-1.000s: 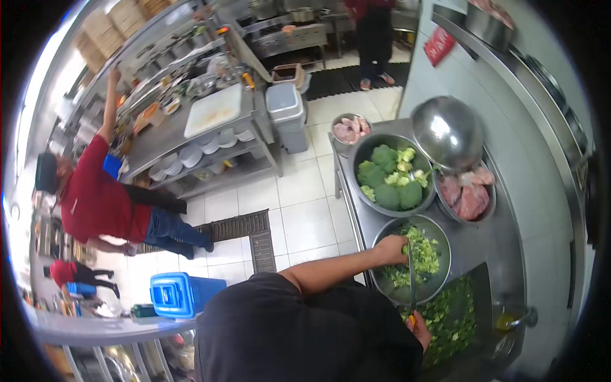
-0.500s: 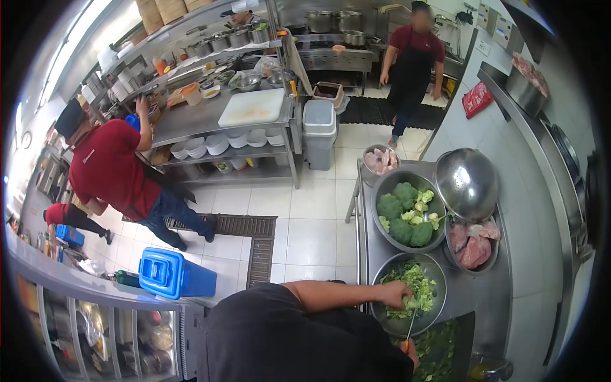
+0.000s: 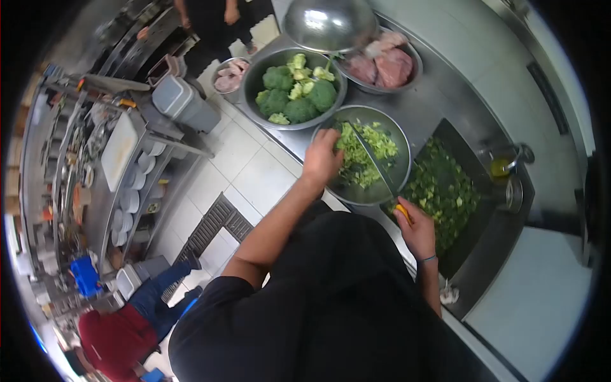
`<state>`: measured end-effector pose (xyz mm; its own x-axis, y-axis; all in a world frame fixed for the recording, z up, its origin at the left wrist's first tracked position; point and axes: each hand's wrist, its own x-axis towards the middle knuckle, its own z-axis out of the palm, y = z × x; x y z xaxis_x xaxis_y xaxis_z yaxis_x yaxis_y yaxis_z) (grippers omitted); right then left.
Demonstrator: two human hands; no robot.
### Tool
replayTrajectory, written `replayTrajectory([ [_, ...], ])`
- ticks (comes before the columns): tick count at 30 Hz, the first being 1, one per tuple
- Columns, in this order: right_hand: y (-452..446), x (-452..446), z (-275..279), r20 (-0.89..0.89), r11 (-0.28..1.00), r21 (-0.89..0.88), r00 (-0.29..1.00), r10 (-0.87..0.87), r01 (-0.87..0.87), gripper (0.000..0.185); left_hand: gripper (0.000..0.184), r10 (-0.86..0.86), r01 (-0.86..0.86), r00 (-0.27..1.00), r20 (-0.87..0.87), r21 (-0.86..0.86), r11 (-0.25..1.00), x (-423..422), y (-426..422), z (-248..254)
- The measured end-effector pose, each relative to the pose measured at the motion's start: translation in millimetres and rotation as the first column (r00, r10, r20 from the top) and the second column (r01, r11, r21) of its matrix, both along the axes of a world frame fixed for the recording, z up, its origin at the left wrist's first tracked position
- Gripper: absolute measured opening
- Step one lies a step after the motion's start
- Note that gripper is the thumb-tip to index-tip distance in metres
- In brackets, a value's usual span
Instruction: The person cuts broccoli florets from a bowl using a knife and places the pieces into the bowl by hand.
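My right hand (image 3: 417, 229) is wrapped round the orange handle of a knife (image 3: 375, 160). The blade points up and left across a metal bowl (image 3: 403, 149) of chopped light-green vegetable (image 3: 358, 164). At the left side of this bowl, my left hand (image 3: 323, 155) has its fingers curled over the greens. What those fingers hold, if anything, is hidden. Beside the bowl on the right, darker chopped greens (image 3: 439, 197) lie spread on a dark board or tray (image 3: 480, 219).
Above stand a bowl of broccoli (image 3: 273, 102), a bowl of raw meat (image 3: 391, 63), an upturned metal bowl (image 3: 328, 25) and a smaller meat bowl (image 3: 230, 76). Oil in a container (image 3: 501, 167) sits at right. Two people stand beyond, one in a red shirt (image 3: 118, 344).
The view has turned and moved closer to the counter. My left hand is now at the bowl's left side; the knife, still in my right hand, lies across the bowl.
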<state>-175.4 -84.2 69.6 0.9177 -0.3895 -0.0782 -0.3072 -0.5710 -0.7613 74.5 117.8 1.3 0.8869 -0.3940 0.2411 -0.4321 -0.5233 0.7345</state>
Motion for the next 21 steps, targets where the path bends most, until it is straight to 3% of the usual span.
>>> replayTrajectory([
  [4,7.1,-12.6,8.2,0.019,1.0,0.024,1.0,-0.011,0.011,0.036,0.035,-0.023,0.023,1.0,-0.002,0.074,0.997,-1.4,-2.4,0.4],
  [13,21.6,-19.8,-10.0,0.027,0.997,-0.053,0.998,-0.052,0.053,0.036,0.038,-0.192,0.192,0.981,-0.001,0.021,0.981,-7.3,-22.1,-12.5],
  [16,17.8,-13.2,-20.7,-0.031,0.992,-0.043,0.993,-0.118,0.116,0.036,0.032,-0.261,0.233,0.959,-0.113,-0.21,0.95,-19.1,-30.0,-19.7],
  [18,14.2,-14.2,-22.7,-0.028,0.984,0.022,0.984,-0.178,0.178,0.036,0.033,-0.234,0.157,0.887,-0.398,-0.216,0.964,-17.6,-34.7,-23.0],
  [19,14.1,-17.4,-20.3,-0.039,0.981,0.048,0.981,-0.188,0.19,0.036,0.034,-0.207,0.113,0.823,-0.529,-0.204,0.972,-14.6,-33.7,-23.9],
  [21,12.1,-23.4,-10.7,-0.055,0.973,0.097,0.977,-0.204,0.208,0.036,0.031,-0.326,-0.018,0.614,-0.719,-0.425,0.905,-5.9,-33.4,-34.6],
])
